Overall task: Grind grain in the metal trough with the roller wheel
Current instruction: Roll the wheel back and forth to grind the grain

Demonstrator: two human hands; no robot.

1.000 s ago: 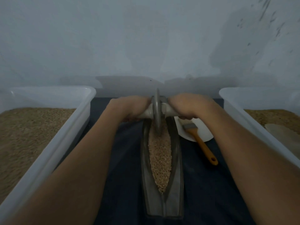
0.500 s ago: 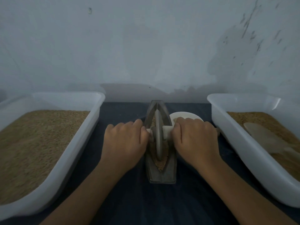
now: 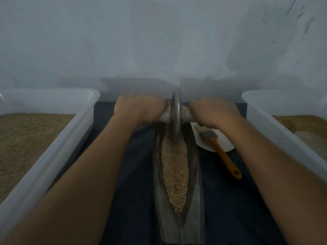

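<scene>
The roller wheel (image 3: 175,119) is held at the metal trough's (image 3: 198,200) far end, its axle gripped by the left hand (image 3: 140,110) and the right hand (image 3: 213,111). The grain (image 3: 174,172) is stretched along the trough's long axis, back toward the body.

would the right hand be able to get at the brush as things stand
Probably yes: the brush lies uncovered on the white plate just beneath the right hand, but that hand grips the roller wheel handle and must let go first.

looks like a plain grain-processing workroom: a bare, stained plaster wall (image 3: 159,41) beyond my fingers (image 3: 141,106), white plastic tubs of grain left (image 3: 53,138) and right (image 3: 276,121) of them, a dark cloth-covered surface (image 3: 230,200) beneath.
</scene>
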